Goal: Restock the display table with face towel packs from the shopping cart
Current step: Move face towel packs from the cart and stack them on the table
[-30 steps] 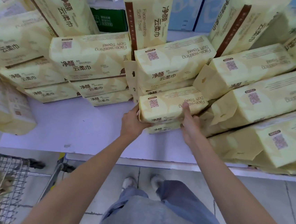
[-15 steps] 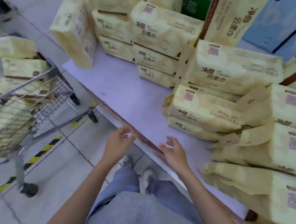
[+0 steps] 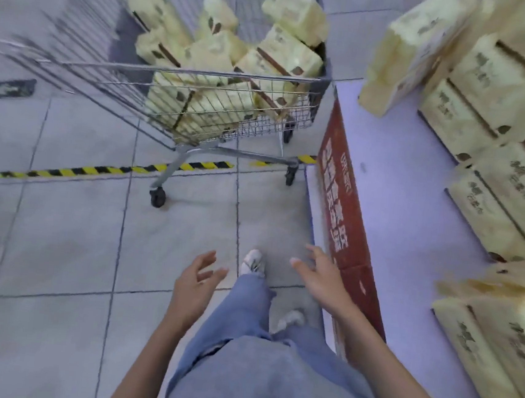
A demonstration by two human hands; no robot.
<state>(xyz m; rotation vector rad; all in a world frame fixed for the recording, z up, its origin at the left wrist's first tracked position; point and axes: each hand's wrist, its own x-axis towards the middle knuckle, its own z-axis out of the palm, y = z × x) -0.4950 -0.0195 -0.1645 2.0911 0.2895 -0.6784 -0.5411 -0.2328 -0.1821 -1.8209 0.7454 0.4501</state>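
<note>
A wire shopping cart (image 3: pixel 202 74) stands on the floor at upper centre, holding several pale yellow face towel packs (image 3: pixel 214 56). The display table (image 3: pixel 415 194) with a lilac top runs down the right side, and stacked yellow packs (image 3: pixel 502 93) line its far right. My left hand (image 3: pixel 197 284) hangs empty over the floor tiles, fingers spread. My right hand (image 3: pixel 321 275) is also empty with fingers spread, close beside the table's red front panel (image 3: pixel 341 200). Both hands are well short of the cart.
A yellow-and-black hazard strip (image 3: pixel 97 170) crosses the grey tile floor under the cart. One loose pack (image 3: pixel 400 48) lies at the table's upper corner. My legs and white shoes (image 3: pixel 253 262) are below the hands. A dark floor marking (image 3: pixel 13 88) sits at left.
My hands let go of the pack set on the table's stack and drew back empty. The view has swung left from the table toward the cart.
</note>
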